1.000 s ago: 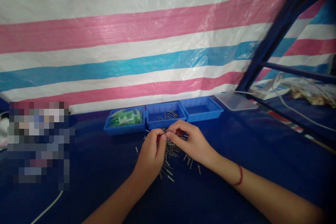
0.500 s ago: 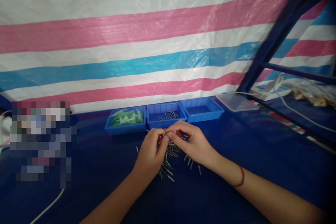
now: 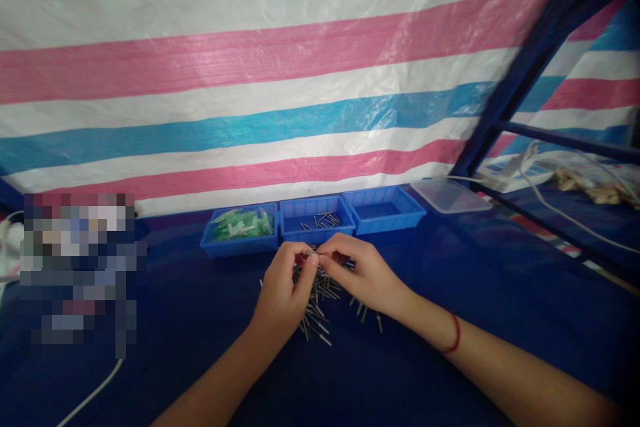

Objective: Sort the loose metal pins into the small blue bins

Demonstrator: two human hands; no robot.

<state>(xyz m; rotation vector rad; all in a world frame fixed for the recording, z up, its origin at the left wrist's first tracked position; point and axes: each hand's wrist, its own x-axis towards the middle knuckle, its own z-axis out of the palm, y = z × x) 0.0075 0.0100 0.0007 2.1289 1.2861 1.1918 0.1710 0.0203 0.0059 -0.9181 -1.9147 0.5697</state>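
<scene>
My left hand (image 3: 284, 293) and my right hand (image 3: 367, 273) meet at their fingertips above a loose pile. Pinched between the thumbs and index fingers of both is a thin metal blind rivet (image 3: 313, 253), mostly covered by the fingers. Beneath the hands, many similar rivets (image 3: 327, 288), with slim dark pins and pale sleeves, lie scattered on the dark blue tabletop (image 3: 400, 373). Just behind, a blue bin (image 3: 316, 235) holds several more metal pieces.
To the left stands a blue bin (image 3: 240, 249) of green plastic packets (image 3: 240, 222). Another blue bin (image 3: 385, 220) is on the right, beside a clear plastic lid (image 3: 453, 196). A striped sheet (image 3: 280, 113) hangs behind. A white cable (image 3: 93, 392) runs at left; a blue frame post (image 3: 517, 73) rises at right.
My hands have drawn slightly closer together at the fingertips, and the rivet shows less between them. The bins and the pile stay as they were.
</scene>
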